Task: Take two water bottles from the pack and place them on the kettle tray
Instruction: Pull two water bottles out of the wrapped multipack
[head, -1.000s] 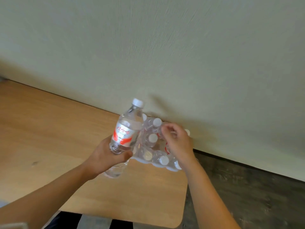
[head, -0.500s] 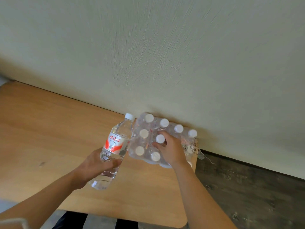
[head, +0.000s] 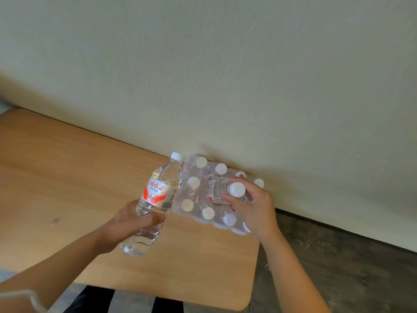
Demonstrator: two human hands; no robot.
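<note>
Since half a second ago: second bottle (head: pixel 222 190) now drawn up out of pack (head: pixel 203 206) in right hand (head: pixel 252 206), where before that hand only pressed on the caps; first bottle (head: pixel 155 199) in left hand (head: pixel 137 219) shifted little.

Wooden table (head: pixel 67 177), left and centre, set against pale wall (head: pixel 225 75); bare apart from the pack at its far right corner.

Left hand: closed around lower half of first bottle, fingers (head: pixel 158 219) wrapped across the front. Long axis tilted, white cap (head: pixel 177 156) up and away toward the wall, base down toward the wearer, held clear above the table. Red-and-white label facing the camera. Touching or just beside the pack's left edge; cannot tell which.

Pack: shrink-wrapped, resting on the table against the wall. Seven or eight white caps visible inside the wrap; exact count not possible, some hidden behind the right hand. Bottles inside upright, caps up.

Right hand: clamped on second bottle at its neck and shoulder. Long axis lying nearly flat over the pack, cap (head: pixel 237 189) pointing right toward the palm, base leftward among the packed caps.

Loose bottles counted: two, one per hand. Hands apart, pack between.

Dark floor (head: pixel 338 256) at right.
</note>
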